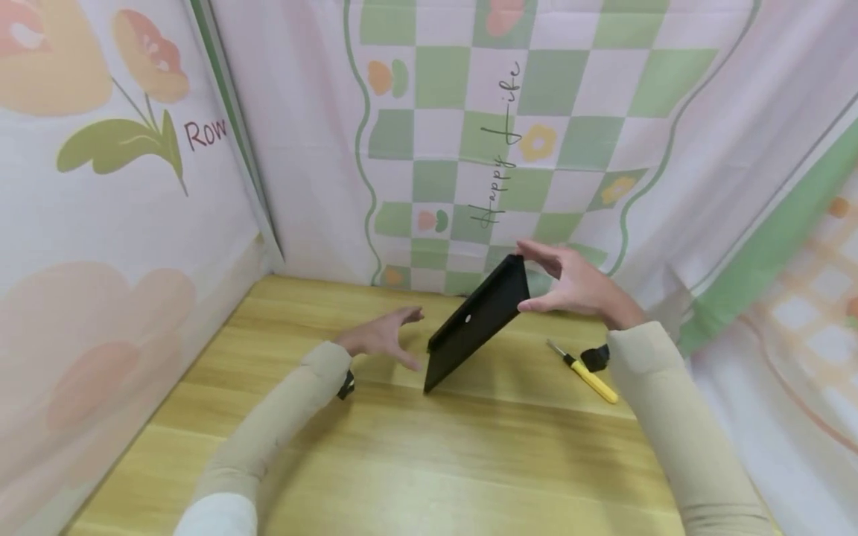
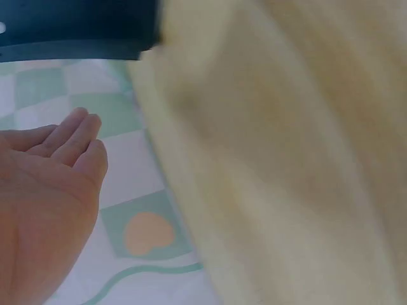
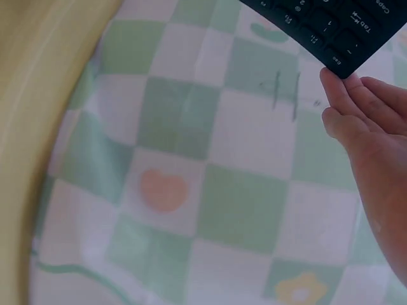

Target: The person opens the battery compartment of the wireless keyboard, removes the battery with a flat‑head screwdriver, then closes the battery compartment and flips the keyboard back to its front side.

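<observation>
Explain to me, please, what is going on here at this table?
A person's right hand holds a keyboard by its raised end, so it is tilted. The left hand is near its lower end, not gripping it. Whether that end touches the table is hard to tell. A screwdriver lies to the keyboard's right.

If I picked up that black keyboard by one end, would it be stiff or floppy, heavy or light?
Probably stiff: the keyboard looks straight though the right hand grips only its upper end. Likely fairly light, since it looks slim. It's tilted steeply, so it would probably tip over flat if released.
</observation>
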A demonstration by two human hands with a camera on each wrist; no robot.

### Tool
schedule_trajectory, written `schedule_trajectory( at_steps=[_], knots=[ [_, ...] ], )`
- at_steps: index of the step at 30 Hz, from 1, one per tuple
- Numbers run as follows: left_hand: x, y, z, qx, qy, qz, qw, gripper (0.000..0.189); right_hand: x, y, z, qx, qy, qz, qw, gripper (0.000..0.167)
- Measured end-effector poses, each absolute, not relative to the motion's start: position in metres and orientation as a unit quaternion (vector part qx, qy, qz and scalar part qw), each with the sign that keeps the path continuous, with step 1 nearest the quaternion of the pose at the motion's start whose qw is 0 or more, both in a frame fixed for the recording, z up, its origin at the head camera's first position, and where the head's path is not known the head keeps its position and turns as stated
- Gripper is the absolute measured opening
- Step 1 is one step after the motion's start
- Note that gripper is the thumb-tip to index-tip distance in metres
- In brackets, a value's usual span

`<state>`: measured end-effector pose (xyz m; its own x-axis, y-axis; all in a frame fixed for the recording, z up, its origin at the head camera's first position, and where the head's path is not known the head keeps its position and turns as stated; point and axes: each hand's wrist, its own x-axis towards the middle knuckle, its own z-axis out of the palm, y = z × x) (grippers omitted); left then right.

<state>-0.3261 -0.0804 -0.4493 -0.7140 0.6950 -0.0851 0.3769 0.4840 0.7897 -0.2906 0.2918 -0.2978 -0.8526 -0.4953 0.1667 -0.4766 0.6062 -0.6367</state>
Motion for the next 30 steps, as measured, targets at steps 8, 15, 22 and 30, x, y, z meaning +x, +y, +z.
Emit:
schedule_trajectory(
  at_steps=[8,15,22,30],
  knots=[
    [-0.326,-0.071,-0.474,0.330,0.832,0.375,0.241,0.136,-0.286,0.334,-0.332,-0.246,0.881,-0.404,0.000,0.097],
    [-0.326,-0.062,-0.487,0.329,0.826,0.380,0.255,0.136,-0.280,0.355,-0.363,-0.260,0.827,-0.498,-0.006,0.089],
    [-0.329,-0.056,-0.489,0.330,0.817,0.400,0.252,0.133,-0.277,0.369,-0.378,-0.273,0.816,-0.510,-0.010,0.087],
    [-0.324,-0.062,-0.485,0.329,0.804,0.434,0.240,0.125,-0.264,0.380,-0.379,-0.267,0.854,-0.445,0.034,0.098]
  ],
)
